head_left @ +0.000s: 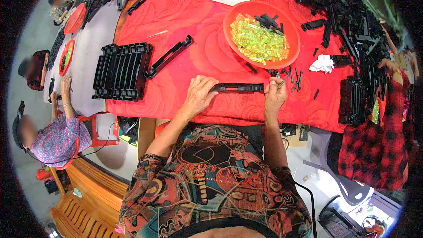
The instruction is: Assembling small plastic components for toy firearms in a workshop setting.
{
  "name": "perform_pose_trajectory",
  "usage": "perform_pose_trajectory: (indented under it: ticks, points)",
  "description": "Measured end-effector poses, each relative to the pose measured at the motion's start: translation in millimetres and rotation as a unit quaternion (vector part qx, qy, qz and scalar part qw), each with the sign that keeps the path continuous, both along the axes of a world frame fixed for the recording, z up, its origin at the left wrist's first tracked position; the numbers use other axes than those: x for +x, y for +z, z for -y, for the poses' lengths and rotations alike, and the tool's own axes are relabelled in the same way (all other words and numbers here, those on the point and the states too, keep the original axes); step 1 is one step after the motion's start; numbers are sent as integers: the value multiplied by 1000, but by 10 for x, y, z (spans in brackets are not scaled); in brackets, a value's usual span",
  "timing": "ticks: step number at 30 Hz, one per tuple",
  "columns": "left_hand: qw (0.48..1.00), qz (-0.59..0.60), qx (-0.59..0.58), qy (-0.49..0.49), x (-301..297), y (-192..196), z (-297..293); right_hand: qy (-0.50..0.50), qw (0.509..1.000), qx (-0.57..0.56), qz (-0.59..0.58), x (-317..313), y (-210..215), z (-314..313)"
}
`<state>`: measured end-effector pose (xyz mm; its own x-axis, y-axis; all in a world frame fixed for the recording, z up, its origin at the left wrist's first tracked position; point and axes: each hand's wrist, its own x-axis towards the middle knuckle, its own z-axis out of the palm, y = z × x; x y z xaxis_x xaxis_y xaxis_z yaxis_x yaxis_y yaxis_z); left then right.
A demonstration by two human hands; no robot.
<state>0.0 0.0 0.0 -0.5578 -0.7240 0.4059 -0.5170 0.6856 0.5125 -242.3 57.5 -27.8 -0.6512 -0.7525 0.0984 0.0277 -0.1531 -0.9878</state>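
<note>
Hands apart, one at each end of black plastic bar. Left hand clamped on left end. Right hand curled at right end; cannot tell what fingers pinch. Bar near front edge of bench with red cloth. Red bowl of yellow-green bits just past bar. Black pins beside right hand. Black bar stack off left.

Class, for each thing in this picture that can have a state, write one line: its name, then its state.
Slotted black bar: held crosswise
Left hand: closed on the bar's left end
Right hand: fingers curled at the bar's right end
Loose black bar: lying slantwise
Black bar group: lined up side by side
Red bowl: holding yellow-green pieces
White tissue: crumpled
</note>
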Motion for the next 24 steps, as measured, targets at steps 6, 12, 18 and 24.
perform_pose_trajectory:
  ticks: [6, 12, 18, 24]
  points:
    - [999, -29, 27, -8, -28, 39, -9, 0, 999, 37, -35, -102, 153, -63]
    - [999, -31, 31, -15, -40, 61, 13, -41, 990, 26, -130, -140, 114, -41]
    - [999, -26, 42, -1, -20, 45, 7, -7, 991, 86, -106, -100, 200, -37]
    - [999, -24, 37, -6, -24, 72, 16, 12, 983, 124, -135, -139, 220, -23]
